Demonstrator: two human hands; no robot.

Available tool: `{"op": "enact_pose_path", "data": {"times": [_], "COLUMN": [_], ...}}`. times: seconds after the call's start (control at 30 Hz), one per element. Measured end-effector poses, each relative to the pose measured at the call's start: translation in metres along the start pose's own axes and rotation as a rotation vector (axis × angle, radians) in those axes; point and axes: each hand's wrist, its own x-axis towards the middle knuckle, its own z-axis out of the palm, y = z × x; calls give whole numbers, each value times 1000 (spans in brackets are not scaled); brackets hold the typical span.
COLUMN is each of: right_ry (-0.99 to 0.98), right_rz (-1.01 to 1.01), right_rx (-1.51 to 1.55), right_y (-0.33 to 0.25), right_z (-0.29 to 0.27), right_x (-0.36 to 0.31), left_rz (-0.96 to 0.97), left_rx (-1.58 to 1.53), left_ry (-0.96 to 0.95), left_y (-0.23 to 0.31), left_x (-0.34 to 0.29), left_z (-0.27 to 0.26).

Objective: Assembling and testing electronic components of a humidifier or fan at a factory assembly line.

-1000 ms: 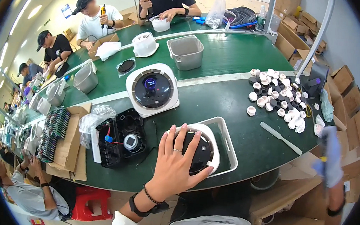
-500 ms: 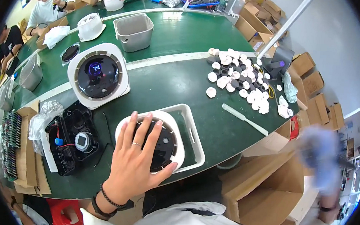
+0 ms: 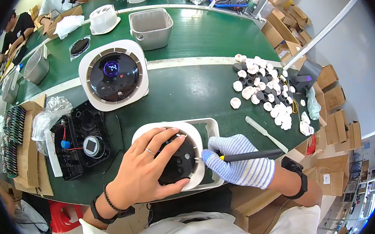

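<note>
Green conveyor belt (image 3: 203,34) under white round housings (image 3: 114,74), grey tub (image 3: 151,26), scattered caps (image 3: 264,90).

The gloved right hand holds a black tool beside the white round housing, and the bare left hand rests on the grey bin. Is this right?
Not quite. In the head view the left hand rests on the white round housing itself, not on the grey bin, which stands far up the table. The gloved right hand does hold the black tool.

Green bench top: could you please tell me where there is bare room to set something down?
One bare patch lies between the white round-windowed housing, the pile of small caps and the white tray. Another lies right of the grey bin. It is crowded around the left hand and the black parts box.
</note>
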Motion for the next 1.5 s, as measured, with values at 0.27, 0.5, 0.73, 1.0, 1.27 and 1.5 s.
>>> {"op": "enact_pose_path", "data": {"times": [0.27,0.5,0.73,1.0,1.27,1.5], "right_ry": [72,87,119,273,474,589], "right_rz": [62,88,88,286,392,356], "right_rx": [46,59,154,351,376,393], "right_y": [-4,-6,-21,-34,-51,-53], "right_z": [-6,9,29,54,88,104], "right_x": [-3,-3,-27,-69,-72,-72], "left_rz": [1,45,64,-98,-64,25], "left_rx": [34,111,125,216,166,162], "left_ry": [2,24,7,-24,-106,-87], "left_y": [3,3,9,37,26,18], "left_x": [4,3,3,-21,-23,-26], "left_z": [1,5,5,4,-7,-11]}}
